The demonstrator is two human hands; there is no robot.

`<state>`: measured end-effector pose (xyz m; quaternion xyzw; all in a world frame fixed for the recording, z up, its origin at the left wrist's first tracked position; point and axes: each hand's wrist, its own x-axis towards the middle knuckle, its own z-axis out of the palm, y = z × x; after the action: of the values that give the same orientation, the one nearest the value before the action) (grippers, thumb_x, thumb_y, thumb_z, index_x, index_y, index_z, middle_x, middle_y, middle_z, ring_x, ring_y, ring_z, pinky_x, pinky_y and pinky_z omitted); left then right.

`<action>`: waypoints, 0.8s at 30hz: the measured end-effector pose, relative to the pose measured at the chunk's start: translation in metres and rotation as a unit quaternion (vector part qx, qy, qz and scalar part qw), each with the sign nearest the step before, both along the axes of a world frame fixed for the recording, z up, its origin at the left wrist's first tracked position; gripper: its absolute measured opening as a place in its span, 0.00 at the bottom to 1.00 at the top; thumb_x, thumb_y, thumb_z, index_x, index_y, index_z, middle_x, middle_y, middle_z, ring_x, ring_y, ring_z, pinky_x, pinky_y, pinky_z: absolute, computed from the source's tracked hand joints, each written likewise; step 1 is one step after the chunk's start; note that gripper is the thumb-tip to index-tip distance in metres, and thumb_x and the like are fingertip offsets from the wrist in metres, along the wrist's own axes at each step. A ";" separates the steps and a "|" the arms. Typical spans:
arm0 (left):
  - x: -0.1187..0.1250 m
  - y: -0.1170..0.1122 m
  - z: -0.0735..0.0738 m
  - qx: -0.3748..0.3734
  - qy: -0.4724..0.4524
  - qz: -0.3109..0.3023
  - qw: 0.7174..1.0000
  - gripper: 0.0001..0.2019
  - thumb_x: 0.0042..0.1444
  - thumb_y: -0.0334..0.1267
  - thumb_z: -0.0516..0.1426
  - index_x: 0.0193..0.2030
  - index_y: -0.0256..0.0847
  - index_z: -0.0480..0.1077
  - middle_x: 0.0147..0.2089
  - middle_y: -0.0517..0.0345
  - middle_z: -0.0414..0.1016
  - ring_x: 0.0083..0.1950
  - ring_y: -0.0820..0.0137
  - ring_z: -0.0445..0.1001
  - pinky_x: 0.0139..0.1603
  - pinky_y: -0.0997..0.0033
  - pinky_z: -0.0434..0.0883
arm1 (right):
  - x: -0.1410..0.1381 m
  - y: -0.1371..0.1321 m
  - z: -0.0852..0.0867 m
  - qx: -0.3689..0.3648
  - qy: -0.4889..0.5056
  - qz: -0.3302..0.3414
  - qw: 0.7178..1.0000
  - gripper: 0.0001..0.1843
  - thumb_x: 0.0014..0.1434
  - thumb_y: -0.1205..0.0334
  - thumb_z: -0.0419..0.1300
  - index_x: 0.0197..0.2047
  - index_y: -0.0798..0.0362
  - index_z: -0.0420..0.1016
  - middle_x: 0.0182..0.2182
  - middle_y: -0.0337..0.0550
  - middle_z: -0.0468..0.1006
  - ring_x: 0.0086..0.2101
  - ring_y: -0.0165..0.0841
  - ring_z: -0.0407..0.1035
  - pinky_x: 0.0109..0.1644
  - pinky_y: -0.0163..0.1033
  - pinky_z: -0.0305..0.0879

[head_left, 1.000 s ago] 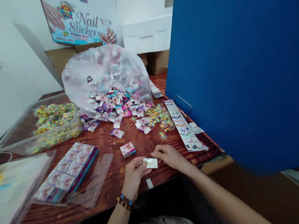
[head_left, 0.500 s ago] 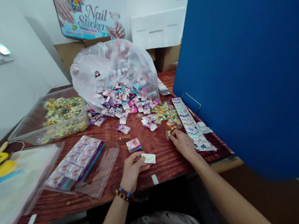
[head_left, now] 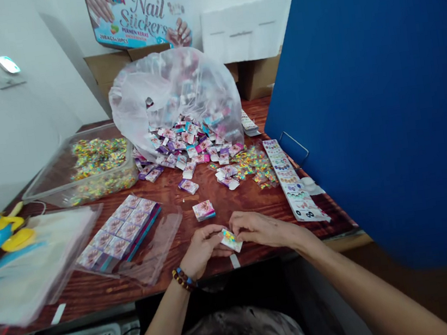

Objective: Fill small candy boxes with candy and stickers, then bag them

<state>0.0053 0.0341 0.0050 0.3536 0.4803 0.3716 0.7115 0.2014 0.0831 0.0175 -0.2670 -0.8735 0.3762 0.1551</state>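
Small clear sachet (head_left: 231, 240) half hidden by fingers, contents hard to make out; left hand (head_left: 203, 245) and right hand (head_left: 262, 229) both pinch it. Wooden table (head_left: 248, 202) below; plastic bag (head_left: 172, 92) at 12 o'clock, blue board (head_left: 371, 104) at 2 o'clock.

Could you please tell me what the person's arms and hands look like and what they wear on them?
The left forearm and right forearm are bare, with no sleeves in view; neither the left hand nor the right hand wears a glove. The left wrist carries a bracelet of round dark brown and blue beads; the right wrist shows nothing worn.
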 end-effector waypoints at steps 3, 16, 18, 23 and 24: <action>0.001 0.001 0.001 0.005 0.013 -0.011 1.000 0.19 0.46 0.48 0.64 0.38 0.35 0.72 0.34 0.50 0.80 0.33 0.65 0.79 0.33 0.69 0.76 | -0.001 0.002 0.001 0.007 -0.009 0.014 1.000 0.05 0.61 0.69 0.55 0.33 0.54 0.69 0.34 0.39 0.68 0.33 0.29 0.64 0.37 0.33 0.59; 0.010 0.010 -0.008 0.140 0.084 0.120 0.979 0.13 0.47 0.41 0.62 0.38 0.36 0.74 0.35 0.57 0.78 0.34 0.72 0.75 0.33 0.77 0.72 | -0.017 -0.016 -0.030 -0.314 0.172 -0.271 0.894 0.15 0.52 0.51 0.62 0.38 0.53 0.72 0.29 0.39 0.76 0.29 0.31 0.71 0.29 0.33 0.65; 0.015 0.014 -0.008 0.166 0.097 0.125 0.973 0.11 0.48 0.39 0.61 0.39 0.37 0.75 0.33 0.58 0.78 0.32 0.74 0.74 0.33 0.76 0.72 | -0.024 -0.021 -0.035 -0.352 0.224 -0.311 0.854 0.15 0.50 0.50 0.63 0.33 0.54 0.71 0.28 0.39 0.76 0.28 0.30 0.71 0.26 0.32 0.64; 0.030 0.027 -0.004 0.177 0.097 0.096 0.975 0.13 0.47 0.40 0.62 0.38 0.36 0.75 0.34 0.56 0.78 0.31 0.73 0.74 0.35 0.73 0.73 | -0.019 -0.017 -0.028 -0.379 0.295 -0.335 0.811 0.14 0.48 0.52 0.65 0.30 0.54 0.72 0.26 0.38 0.77 0.27 0.28 0.70 0.25 0.29 0.63; 0.033 0.030 -0.004 0.179 0.096 0.087 0.975 0.13 0.47 0.40 0.62 0.39 0.36 0.74 0.35 0.56 0.78 0.32 0.72 0.74 0.36 0.72 0.73 | -0.015 -0.015 -0.027 -0.392 0.301 -0.327 0.806 0.15 0.47 0.52 0.65 0.31 0.54 0.72 0.27 0.39 0.78 0.27 0.28 0.70 0.25 0.29 0.63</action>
<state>0.0382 0.0642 0.0009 0.4659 0.5007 0.4770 0.5521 0.1862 0.0684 -0.0091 -0.4483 -0.4224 0.6749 0.4063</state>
